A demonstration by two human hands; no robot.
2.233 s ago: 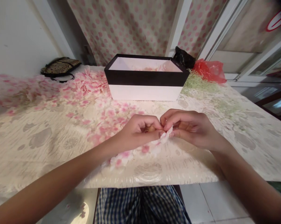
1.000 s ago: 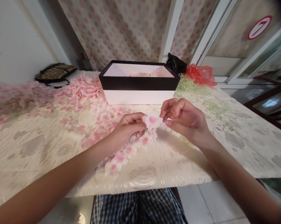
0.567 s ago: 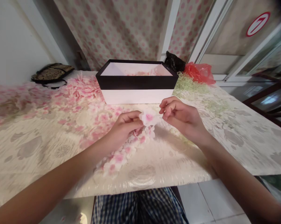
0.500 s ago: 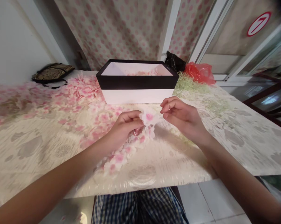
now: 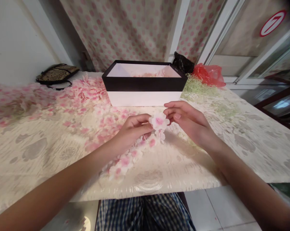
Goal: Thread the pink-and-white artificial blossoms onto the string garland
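My left hand [image 5: 137, 127] is closed on a pink and white flower [image 5: 159, 121], held up between thumb and fingers. A string of similar flowers [image 5: 125, 160] hangs below it and trails over the table toward the front edge. My right hand [image 5: 187, 118] is just right of the flower, its fingers apart and partly bent, with nothing visible in it. Its lower fingertips are near the petals; whether they touch cannot be made out. Behind both hands stands a white box with a black rim [image 5: 145, 84], with pink petals visible inside.
Pink and white blossoms [image 5: 87, 89] are heaped across the left of the table [image 5: 183, 173]. Green shredded strands [image 5: 200, 88] lie right of the box, near a black bag [image 5: 183, 63] and a red bag [image 5: 208, 74]. A patterned bag [image 5: 58, 73] sits at the back left.
The view has shifted slightly. The held flower now faces the camera more fully and sits closer to my right hand, whose fingers have moved nearer to its petals.
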